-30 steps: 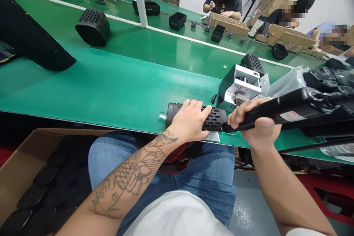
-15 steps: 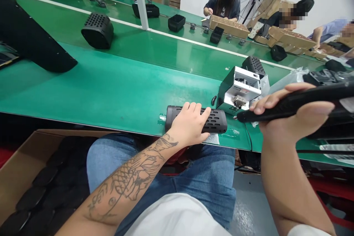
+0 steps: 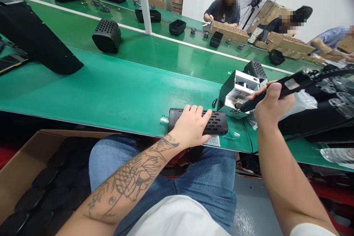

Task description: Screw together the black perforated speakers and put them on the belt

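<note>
Head view, logged left to right. A cardboard box [image 3: 24, 158] was noted at lower left, filled with black oval pieces [image 3: 41, 195]. A long black housing [image 3: 35, 40] and a perforated black end piece [image 3: 106, 36] were observed on the green workbench [image 3: 110, 92].

The task item, a black cylindrical speaker body [image 3: 218, 122], was found lying on its side near the bench's front edge. Its matte casing was pierced by rows of oblong slots, and its ends were rounded. A small clear scrap [image 3: 163, 120] was seen just beside its left end, and a pale sheet [image 3: 211, 141] was seen under its near side.

The left hand [image 3: 190, 127] was placed palm-down on the body, with the fingers curved over the top and the slots left showing beyond them. The right hand [image 3: 272, 103] was closed around a black corded electric screwdriver [image 3: 293, 86], with the index finger extended along it. Its tip was held at the front of a white-and-black bench unit [image 3: 236, 94]; contact could not be determined. A clear plastic bag [image 3: 301, 105] was recorded further right. A co-worker [image 3: 224, 7] was seen seated beyond the far bench.
</note>
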Demonstrator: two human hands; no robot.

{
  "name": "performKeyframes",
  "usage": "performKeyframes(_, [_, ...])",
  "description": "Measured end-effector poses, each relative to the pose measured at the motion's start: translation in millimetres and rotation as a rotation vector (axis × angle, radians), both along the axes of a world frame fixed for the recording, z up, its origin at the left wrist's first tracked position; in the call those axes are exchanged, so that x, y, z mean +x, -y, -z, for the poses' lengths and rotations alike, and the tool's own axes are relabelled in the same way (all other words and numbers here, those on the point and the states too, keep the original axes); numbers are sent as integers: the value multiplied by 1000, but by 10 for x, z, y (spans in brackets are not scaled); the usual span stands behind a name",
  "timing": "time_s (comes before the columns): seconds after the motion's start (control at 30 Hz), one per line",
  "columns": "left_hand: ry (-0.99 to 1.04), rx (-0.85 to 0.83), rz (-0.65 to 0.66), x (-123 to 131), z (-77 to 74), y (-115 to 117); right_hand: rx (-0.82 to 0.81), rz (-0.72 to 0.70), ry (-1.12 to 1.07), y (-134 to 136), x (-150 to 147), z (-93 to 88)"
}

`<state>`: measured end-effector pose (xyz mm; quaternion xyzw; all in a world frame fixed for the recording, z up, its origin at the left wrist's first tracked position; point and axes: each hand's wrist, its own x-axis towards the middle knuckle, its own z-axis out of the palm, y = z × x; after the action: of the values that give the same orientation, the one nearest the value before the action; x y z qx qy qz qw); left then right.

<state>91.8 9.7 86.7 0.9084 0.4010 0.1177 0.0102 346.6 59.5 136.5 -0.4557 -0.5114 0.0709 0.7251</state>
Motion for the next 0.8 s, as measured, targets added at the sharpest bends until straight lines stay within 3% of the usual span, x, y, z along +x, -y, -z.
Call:
performKeyframes(0.2, [8, -46, 112, -262, -75, -114, 54, -184, -181, 387, -312, -321])
performKeyframes(0.3, [-3, -72, 88, -386, -59, -153, 16, -451, -210, 628, -508, -449])
performKeyframes(0.4, [-16, -134, 81, -432, -30, -164, -69, -701, -182, 801, -774, -446])
performKeyframes(0.6, [-5, -111, 56, -411, -11, -141, -108, -677, -214, 862, -1285, -219])
performKeyframes(0.8, [18, -103, 55, -424, -3, -137, -127, -676, -195, 794, -1333, -124])
